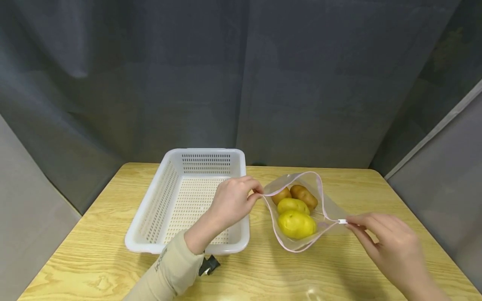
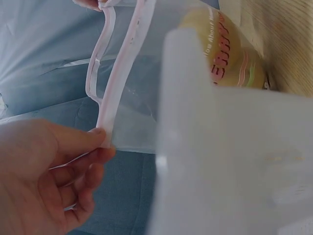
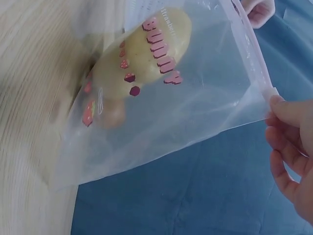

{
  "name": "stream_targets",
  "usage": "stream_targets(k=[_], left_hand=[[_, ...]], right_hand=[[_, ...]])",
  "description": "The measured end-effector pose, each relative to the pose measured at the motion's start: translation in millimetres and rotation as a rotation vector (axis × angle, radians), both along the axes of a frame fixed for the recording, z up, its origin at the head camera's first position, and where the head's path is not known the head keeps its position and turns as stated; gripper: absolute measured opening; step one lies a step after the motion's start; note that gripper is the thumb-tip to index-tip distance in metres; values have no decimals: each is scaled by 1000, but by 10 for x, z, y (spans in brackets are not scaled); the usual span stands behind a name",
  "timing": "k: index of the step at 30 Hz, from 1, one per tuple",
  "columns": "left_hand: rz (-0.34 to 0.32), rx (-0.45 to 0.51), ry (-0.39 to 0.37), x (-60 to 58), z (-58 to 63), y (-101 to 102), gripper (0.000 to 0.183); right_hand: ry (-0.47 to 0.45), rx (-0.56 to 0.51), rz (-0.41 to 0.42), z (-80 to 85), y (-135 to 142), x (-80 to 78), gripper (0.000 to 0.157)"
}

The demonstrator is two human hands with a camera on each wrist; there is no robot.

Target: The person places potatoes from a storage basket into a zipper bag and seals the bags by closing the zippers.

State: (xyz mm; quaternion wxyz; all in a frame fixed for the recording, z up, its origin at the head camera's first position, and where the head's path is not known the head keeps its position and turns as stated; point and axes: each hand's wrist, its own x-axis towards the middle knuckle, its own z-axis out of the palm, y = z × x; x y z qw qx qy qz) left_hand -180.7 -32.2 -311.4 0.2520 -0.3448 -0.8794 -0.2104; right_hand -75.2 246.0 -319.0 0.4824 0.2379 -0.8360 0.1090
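A translucent zip bag [image 3: 205, 107] with a pink-edged mouth stands on the table, its mouth spread wide. Several potatoes lie inside: yellow ones such as the front potato [image 1: 296, 224] and browner ones such as the back potato [image 1: 303, 196]. My left hand [image 1: 236, 200] pinches the left corner of the bag's mouth between thumb and forefinger, as the left wrist view also shows. At the opposite corner my right hand [image 1: 391, 244] pinches the white slider [image 1: 342, 221]. Printed lettering shows on the bag in both wrist views.
A white perforated plastic basket [image 1: 135, 228] sits left of the bag, under my left forearm, with no item seen in it. A small black object [image 1: 209, 265] shows beside the left sleeve. Dark curtains [image 1: 241, 83] stand behind the wooden table [image 1: 75, 267].
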Motion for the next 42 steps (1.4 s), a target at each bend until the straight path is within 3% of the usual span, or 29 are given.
stream_targets(k=[9, 16, 18, 22, 23, 26, 42], left_hand=[[27, 48, 1, -8, -15, -26, 4], [84, 86, -26, -17, -39, -73, 4], [102, 88, -38, -23, -52, -93, 3], [122, 95, -47, -44, -78, -134, 4], [125, 99, -53, -46, -83, -143, 4], [131, 108, -62, -54, -98, -166, 4], [153, 183, -75, -18, -33, -129, 4]], right_hand=[[9, -76, -19, 18, 168, 9, 50], [-82, -134, -100, -15, 315, 58, 53], [-113, -150, -111, -33, 352, 81, 50], [-166, -185, -131, -48, 394, 133, 15], [-178, -193, -134, -49, 404, 143, 13], [-207, -197, -150, -49, 427, 164, 25], [-133, -239, -162, 55, 622, 47, 13]])
